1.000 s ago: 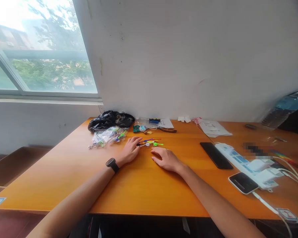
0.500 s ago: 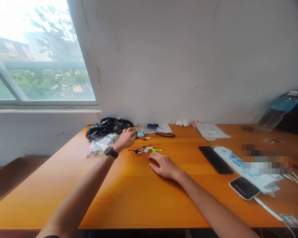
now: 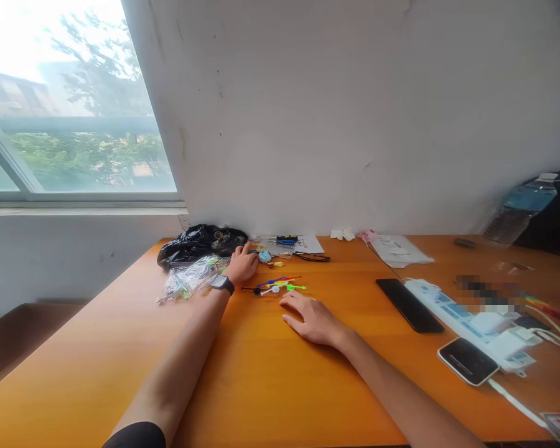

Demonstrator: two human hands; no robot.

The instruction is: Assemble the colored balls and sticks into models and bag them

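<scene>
My left hand (image 3: 242,266), with a black watch on its wrist, reaches to the far side of the orange table (image 3: 261,373). Its fingers curl over small things next to a round pale-blue piece (image 3: 264,256), by the clear plastic bags of colourful parts (image 3: 191,278); what they hold is hidden. My right hand (image 3: 310,318) rests palm down on the table with fingers spread, just in front of a small pile of colourful plastic sticks (image 3: 280,285).
A black plastic bag (image 3: 200,241) lies by the wall, with papers (image 3: 396,249) and glasses (image 3: 312,256) further along. On the right are a black phone (image 3: 409,304), a white power strip (image 3: 471,314) with plugs, a second phone (image 3: 467,361) and a water bottle (image 3: 518,213).
My left hand has moved away from the colourful sticks, up and back towards the small parts by the black bag. The right hand has stayed flat on the table.
</scene>
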